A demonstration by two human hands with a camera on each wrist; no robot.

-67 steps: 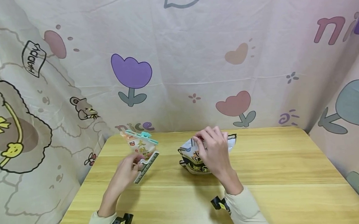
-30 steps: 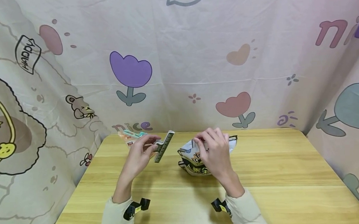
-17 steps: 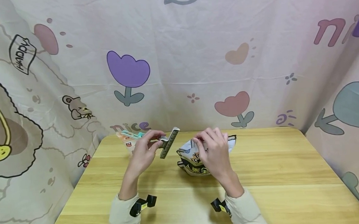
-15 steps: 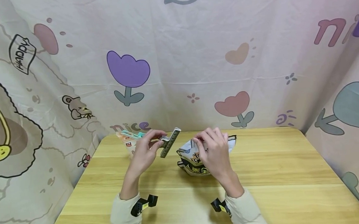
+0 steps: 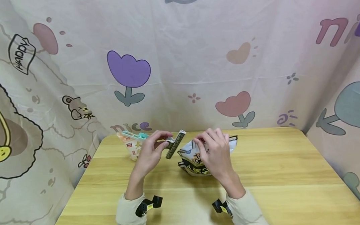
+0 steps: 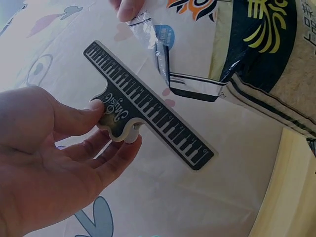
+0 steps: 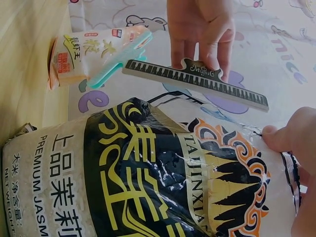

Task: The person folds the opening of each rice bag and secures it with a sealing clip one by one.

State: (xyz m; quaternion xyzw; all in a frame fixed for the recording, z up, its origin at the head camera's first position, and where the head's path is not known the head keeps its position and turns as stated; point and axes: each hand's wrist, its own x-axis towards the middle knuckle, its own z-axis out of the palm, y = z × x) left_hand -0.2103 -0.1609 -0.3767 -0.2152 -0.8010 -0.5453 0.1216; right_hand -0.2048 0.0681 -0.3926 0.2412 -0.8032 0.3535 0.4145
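My left hand point(image 5: 151, 152) pinches the handles of a black, white-edged bag clip point(image 6: 148, 106) with a piano-key pattern and the word "Music". The clip is held in the air, tilted, just left of a rice bag point(image 7: 143, 173). That bag stands on the table, with black, yellow and orange print and rice grains showing through clear parts. Its top is folded over, and my right hand point(image 5: 215, 153) pinches this upper edge between thumb and fingers. In the head view the right hand hides part of the bag's top. The clip appears apart from the bag.
Behind the left hand stands a smaller orange-and-white food bag point(image 5: 132, 149), a teal sealing clip point(image 5: 135, 135) across its top. The wooden table point(image 5: 276, 175) ends at a printed cloth backdrop point(image 5: 180, 58), with more cloth at both sides.
From beside the small food bag, my left hand has carried the piano-patterned clip right and up, closer to the rice bag. My right hand has kept its pinch on the bag's top, nearly still.
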